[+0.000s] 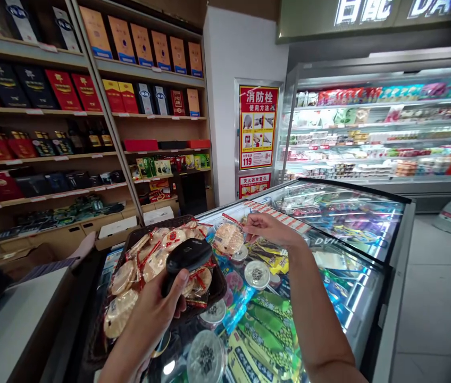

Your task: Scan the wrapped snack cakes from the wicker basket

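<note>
head view: your left hand (pixel 157 308) grips the barcode scanner (pixel 188 256); right hand (pixel 267 229) pinches a rice cracker packet (pixel 228 238). keep its barcode facing the scanner.

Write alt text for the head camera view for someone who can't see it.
Over a glass-topped chest freezer in a shop, the left hand grips a black handheld scanner above a dark wicker basket of clear-wrapped round crackers, while the right hand pinches one wrapped cracker packet.
</note>
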A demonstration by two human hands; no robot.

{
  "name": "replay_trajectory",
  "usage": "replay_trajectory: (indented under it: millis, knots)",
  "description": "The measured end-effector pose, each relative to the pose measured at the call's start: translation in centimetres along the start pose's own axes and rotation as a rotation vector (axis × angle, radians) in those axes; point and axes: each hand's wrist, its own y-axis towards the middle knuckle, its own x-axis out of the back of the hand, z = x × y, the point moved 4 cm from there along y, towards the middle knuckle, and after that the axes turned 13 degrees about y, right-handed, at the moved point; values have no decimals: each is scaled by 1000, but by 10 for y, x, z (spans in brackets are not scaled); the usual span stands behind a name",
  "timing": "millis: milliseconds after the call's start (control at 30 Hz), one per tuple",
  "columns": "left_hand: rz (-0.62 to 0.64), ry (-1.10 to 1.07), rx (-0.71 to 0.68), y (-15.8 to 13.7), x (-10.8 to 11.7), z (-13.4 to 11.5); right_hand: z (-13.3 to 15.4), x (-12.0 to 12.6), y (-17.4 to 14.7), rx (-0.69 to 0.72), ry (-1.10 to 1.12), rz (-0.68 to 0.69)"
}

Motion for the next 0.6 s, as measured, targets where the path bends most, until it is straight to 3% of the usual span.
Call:
replay_trajectory:
  millis: [200, 333, 400, 500, 600]
  knots:
    - [-72, 28, 15, -5, 6, -8, 5, -1, -3, 1, 11, -32]
    - [-71, 29, 19, -7, 7, -13, -5, 12, 3, -20, 40, -85]
    - [-65, 22, 17, -6, 9, -11, -20, 27, 10, -49, 41, -194]
    - [-81, 3, 32, -4, 16, -4, -52, 56, 19, -160, 0, -488]
    - [-94, -22, 63, -4, 26, 5, -84, 79, 21, -328, -202, -702]
